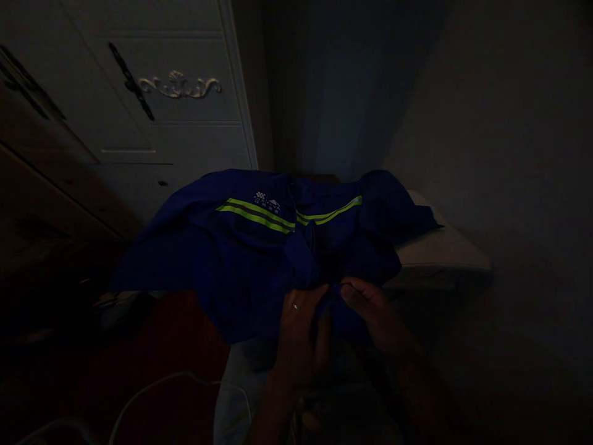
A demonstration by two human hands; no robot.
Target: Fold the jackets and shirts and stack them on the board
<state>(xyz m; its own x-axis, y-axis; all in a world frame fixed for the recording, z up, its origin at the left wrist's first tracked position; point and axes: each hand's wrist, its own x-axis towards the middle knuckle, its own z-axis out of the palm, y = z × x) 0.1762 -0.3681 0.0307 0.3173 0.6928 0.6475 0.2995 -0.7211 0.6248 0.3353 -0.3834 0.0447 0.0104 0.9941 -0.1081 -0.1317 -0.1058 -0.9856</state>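
A dark blue work jacket with yellow-green stripes and a white chest logo lies spread out in front of me. Its sleeves reach out to both sides. My left hand, with a ring on one finger, is closed on the jacket's lower front. Just right of it, my right hand pinches the same blue cloth between thumb and fingers. A folded blue flap rests above my hands at the middle of the front. In the dim light, the exact piece of cloth between my fingers is hard to make out.
Under the jacket, a pale padded surface shows at the right. A white cabinet with dark handles stands at the back left. A white cord curves over the dark red floor. A plain wall rises on the right.
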